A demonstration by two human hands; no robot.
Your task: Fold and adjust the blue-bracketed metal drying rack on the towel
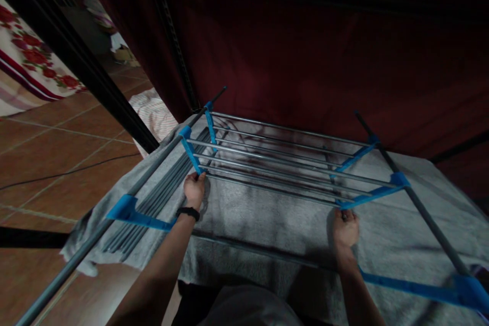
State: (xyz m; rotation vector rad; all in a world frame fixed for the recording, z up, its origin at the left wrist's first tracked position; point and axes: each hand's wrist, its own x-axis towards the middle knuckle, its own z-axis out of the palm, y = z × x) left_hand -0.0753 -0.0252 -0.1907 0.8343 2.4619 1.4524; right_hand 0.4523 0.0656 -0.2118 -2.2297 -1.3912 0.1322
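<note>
A metal drying rack (275, 163) with grey rods and blue plastic joints stands in front of me. A grey towel (267, 219) lies spread over its near part. My left hand (194, 188) grips the near end of a blue arm (190, 150) on the rack's left side; a black band sits on that wrist. My right hand (345, 226) grips the near end of a blue arm (372, 193) on the right side. Both hands rest over the towel.
A dark red curtain (305, 51) hangs right behind the rack. Terracotta floor tiles (57, 158) lie to the left, with a thin cable, a striped cloth (153, 112) and a flowered bedspread (26, 56). A black pole (76, 61) slants across the left.
</note>
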